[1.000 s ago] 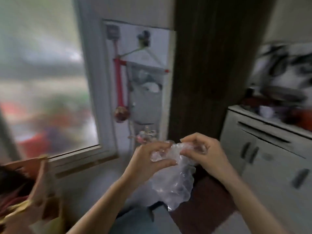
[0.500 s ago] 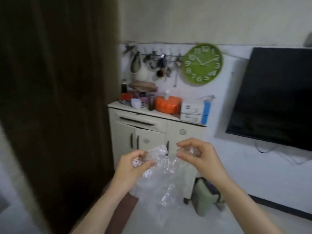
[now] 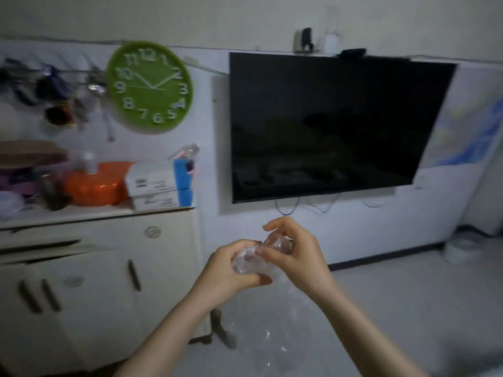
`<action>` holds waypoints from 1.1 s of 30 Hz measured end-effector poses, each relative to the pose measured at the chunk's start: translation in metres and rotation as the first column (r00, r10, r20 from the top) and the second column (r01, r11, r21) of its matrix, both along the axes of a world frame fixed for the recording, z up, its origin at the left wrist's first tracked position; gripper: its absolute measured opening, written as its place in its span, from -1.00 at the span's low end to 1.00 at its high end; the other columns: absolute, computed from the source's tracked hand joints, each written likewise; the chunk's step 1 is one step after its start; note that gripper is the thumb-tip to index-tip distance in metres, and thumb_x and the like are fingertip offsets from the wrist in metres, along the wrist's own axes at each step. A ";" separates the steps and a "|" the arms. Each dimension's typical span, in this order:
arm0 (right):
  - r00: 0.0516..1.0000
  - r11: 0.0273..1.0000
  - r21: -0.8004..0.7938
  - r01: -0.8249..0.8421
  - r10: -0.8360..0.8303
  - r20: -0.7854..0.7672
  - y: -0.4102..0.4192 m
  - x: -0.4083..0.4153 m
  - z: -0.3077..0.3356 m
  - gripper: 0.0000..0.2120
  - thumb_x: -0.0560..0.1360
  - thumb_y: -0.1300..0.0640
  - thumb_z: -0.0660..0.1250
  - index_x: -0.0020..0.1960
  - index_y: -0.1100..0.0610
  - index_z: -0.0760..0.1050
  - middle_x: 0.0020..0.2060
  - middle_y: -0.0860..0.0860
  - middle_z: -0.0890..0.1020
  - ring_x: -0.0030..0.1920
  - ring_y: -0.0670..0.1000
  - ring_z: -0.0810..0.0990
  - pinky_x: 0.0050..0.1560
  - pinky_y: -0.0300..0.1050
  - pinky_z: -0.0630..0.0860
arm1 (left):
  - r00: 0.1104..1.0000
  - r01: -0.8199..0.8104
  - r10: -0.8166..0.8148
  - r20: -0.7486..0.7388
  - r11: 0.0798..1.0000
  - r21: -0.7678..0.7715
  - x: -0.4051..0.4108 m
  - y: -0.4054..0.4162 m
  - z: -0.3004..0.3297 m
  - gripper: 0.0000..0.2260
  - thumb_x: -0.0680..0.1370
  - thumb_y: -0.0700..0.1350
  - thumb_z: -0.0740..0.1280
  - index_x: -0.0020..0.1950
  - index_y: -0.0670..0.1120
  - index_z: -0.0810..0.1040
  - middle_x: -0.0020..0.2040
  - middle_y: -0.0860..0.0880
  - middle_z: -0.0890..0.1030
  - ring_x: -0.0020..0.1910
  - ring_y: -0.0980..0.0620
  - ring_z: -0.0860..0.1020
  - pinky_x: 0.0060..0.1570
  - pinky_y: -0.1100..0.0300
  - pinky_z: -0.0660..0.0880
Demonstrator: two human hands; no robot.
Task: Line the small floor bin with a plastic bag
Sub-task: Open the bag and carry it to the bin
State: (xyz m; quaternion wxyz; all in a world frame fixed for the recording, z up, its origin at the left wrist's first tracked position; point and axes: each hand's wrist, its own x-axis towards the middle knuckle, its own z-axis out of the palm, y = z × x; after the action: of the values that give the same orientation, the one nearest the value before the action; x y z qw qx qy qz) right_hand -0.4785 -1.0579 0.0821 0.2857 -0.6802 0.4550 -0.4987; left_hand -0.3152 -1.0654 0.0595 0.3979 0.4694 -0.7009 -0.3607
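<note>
Left hand (image 3: pixel 228 270) and right hand (image 3: pixel 294 257) both pinched shut on bunched clear bag (image 3: pixel 251 261), its tail hanging below, cabinet (image 3: pixel 103 268) at left

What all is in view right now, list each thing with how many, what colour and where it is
plastic bag: one, clear, top bunched between both hands, rest hanging down
wall clock: one, green, on the wall upper left
television: one, black, wall-mounted, centre
cabinet: one, cream, lower left against the wall
orange container: one, on the cabinet top
boxes: two, white and blue, stacked, right end of the cabinet top
hanging utensils: several, dark, blurred, left of the clock
poster: one, pale with blue, right of the television
left hand: one, gripping the bag
right hand: one, pinching the bag
</note>
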 end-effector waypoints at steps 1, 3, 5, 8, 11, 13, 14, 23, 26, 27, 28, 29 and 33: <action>0.999 0.999 -0.009 0.041 -0.041 -0.007 -0.015 -0.010 0.000 -0.70 0.31 0.10 0.51 -0.03 -0.05 0.49 -0.26 -0.02 0.65 -0.24 -0.03 0.62 -0.20 -0.14 0.60 | 1.000 0.002 -0.002 -0.012 1.000 -0.009 -0.008 -0.021 -0.001 -0.59 0.11 0.08 0.56 -0.07 0.14 0.61 -0.12 0.10 0.69 -0.10 0.13 0.63 -0.03 0.09 0.58; 0.994 0.993 -0.010 0.113 -0.113 0.003 -0.044 -0.030 0.002 -0.65 0.29 0.04 0.53 0.01 -0.09 0.49 -0.19 -0.06 0.64 -0.20 -0.06 0.61 -0.21 -0.23 0.57 | 0.999 0.014 -0.015 -0.039 1.000 -0.026 -0.022 -0.065 0.001 -0.69 0.15 0.01 0.57 -0.15 0.10 0.63 -0.20 0.06 0.69 -0.18 0.10 0.64 -0.13 0.09 0.59; 0.985 0.985 0.010 0.170 -0.171 0.027 -0.070 -0.052 0.003 -0.56 0.27 -0.04 0.52 0.09 -0.14 0.47 -0.07 -0.11 0.61 -0.13 -0.11 0.62 -0.16 -0.25 0.58 | 0.997 0.023 -0.025 -0.073 0.999 -0.027 -0.034 -0.107 0.003 -0.73 0.18 -0.05 0.60 -0.18 0.08 0.64 -0.24 0.05 0.70 -0.21 0.09 0.64 -0.17 0.11 0.58; 0.961 0.959 0.070 0.276 -0.275 -0.018 -0.100 -0.089 -0.007 -0.34 0.20 -0.32 0.41 0.25 -0.19 0.38 0.09 -0.15 0.57 0.08 -0.17 0.55 0.09 -0.12 0.55 | 0.992 0.052 -0.054 -0.113 0.998 -0.017 -0.057 -0.165 0.006 -0.75 0.22 -0.04 0.59 -0.16 0.10 0.63 -0.21 0.07 0.70 -0.20 0.14 0.64 -0.21 0.22 0.54; 0.933 0.912 0.198 0.360 -0.352 -0.079 -0.121 -0.126 -0.025 -0.16 0.13 -0.41 0.37 0.36 -0.20 0.27 0.24 -0.10 0.48 0.23 -0.09 0.46 0.10 -0.18 0.48 | 0.982 0.068 -0.060 -0.178 0.997 0.039 -0.091 -0.211 0.004 -0.76 0.26 -0.06 0.57 -0.14 0.03 0.63 -0.19 -0.01 0.69 -0.17 0.05 0.65 -0.17 0.12 0.58; 0.923 0.883 0.272 0.384 -0.376 -0.081 -0.136 -0.144 -0.034 -0.07 0.08 -0.40 0.40 0.39 -0.17 0.23 0.25 -0.08 0.44 0.23 -0.03 0.46 -0.03 -0.29 0.45 | 0.974 0.077 -0.061 -0.218 0.995 0.067 -0.117 -0.235 0.000 -0.79 0.27 -0.06 0.56 -0.16 -0.01 0.61 -0.22 -0.03 0.68 -0.20 0.00 0.65 -0.24 0.12 0.57; 0.911 0.868 0.279 0.410 -0.405 -0.081 -0.145 -0.152 -0.038 -0.05 0.08 -0.36 0.45 0.39 -0.14 0.25 0.22 -0.07 0.45 0.19 -0.01 0.49 -0.04 -0.26 0.48 | 0.970 0.090 -0.070 -0.234 0.993 0.076 -0.130 -0.246 -0.002 -0.79 0.27 -0.06 0.56 -0.18 -0.03 0.61 -0.23 -0.04 0.68 -0.21 -0.02 0.65 -0.25 0.11 0.58; 0.767 0.762 0.124 0.636 -0.642 0.004 -0.256 -0.282 -0.054 -0.83 0.32 0.21 0.50 -0.18 0.01 0.58 -0.51 -0.07 0.58 -0.48 -0.10 0.59 -0.36 -0.25 0.45 | 0.960 0.159 -0.144 -0.238 0.986 0.041 -0.258 -0.370 -0.013 -0.81 0.28 -0.02 0.54 -0.19 0.01 0.61 -0.28 0.04 0.65 -0.25 0.08 0.62 -0.32 0.29 0.47; 0.751 0.750 0.105 0.653 -0.659 0.042 -0.292 -0.349 -0.047 -0.82 0.33 0.24 0.49 -0.24 -0.01 0.58 -0.54 -0.09 0.59 -0.52 -0.12 0.57 -0.43 -0.33 0.43 | 0.969 0.145 -0.137 -0.205 0.989 0.027 -0.312 -0.416 -0.011 -0.84 0.30 -0.03 0.53 -0.21 0.00 0.60 -0.27 0.00 0.67 -0.25 0.05 0.64 -0.30 0.20 0.53; 0.740 0.739 0.099 0.666 -0.672 0.038 -0.302 -0.371 -0.045 -0.81 0.33 0.24 0.49 -0.26 -0.03 0.58 -0.53 -0.10 0.60 -0.52 -0.12 0.57 -0.44 -0.35 0.43 | 0.971 0.148 -0.141 -0.194 0.989 0.023 -0.330 -0.431 -0.010 -0.85 0.31 -0.04 0.53 -0.21 0.01 0.60 -0.28 0.01 0.67 -0.25 0.05 0.64 -0.33 0.23 0.52; 0.727 0.726 0.095 0.681 -0.686 0.032 -0.311 -0.394 -0.042 -0.81 0.33 0.23 0.50 -0.27 -0.04 0.58 -0.52 -0.10 0.61 -0.52 -0.12 0.57 -0.45 -0.35 0.42 | 0.971 0.155 -0.150 -0.186 0.988 0.011 -0.349 -0.446 -0.008 -0.87 0.32 -0.06 0.52 -0.22 0.02 0.60 -0.29 0.02 0.67 -0.27 0.07 0.65 -0.37 0.29 0.50; 0.713 0.712 0.097 0.695 -0.700 0.027 -0.319 -0.416 -0.040 -0.81 0.33 0.23 0.50 -0.27 -0.05 0.58 -0.51 -0.09 0.62 -0.52 -0.11 0.58 -0.45 -0.35 0.43 | 0.971 0.162 -0.161 -0.175 0.987 -0.005 -0.367 -0.460 -0.007 -0.88 0.33 -0.07 0.52 -0.23 0.04 0.60 -0.31 0.03 0.67 -0.29 0.10 0.65 -0.41 0.35 0.47; 0.642 0.637 0.149 0.756 -0.766 0.021 -0.343 -0.495 -0.042 -0.82 0.32 0.25 0.50 -0.29 -0.01 0.60 -0.51 -0.03 0.60 -0.53 -0.09 0.57 -0.49 -0.30 0.45 | 0.963 0.232 -0.236 -0.127 0.971 -0.052 -0.440 -0.506 -0.005 -0.89 0.34 -0.09 0.50 -0.25 0.05 0.60 -0.30 0.09 0.67 -0.29 0.17 0.63 -0.43 0.41 0.44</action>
State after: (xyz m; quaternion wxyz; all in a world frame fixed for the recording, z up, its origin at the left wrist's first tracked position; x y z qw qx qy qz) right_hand -0.9737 -1.4006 0.0400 0.1099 -0.3847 0.7175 -0.5701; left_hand -0.7555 -1.5709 0.0547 0.4064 0.3512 -0.7301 -0.4226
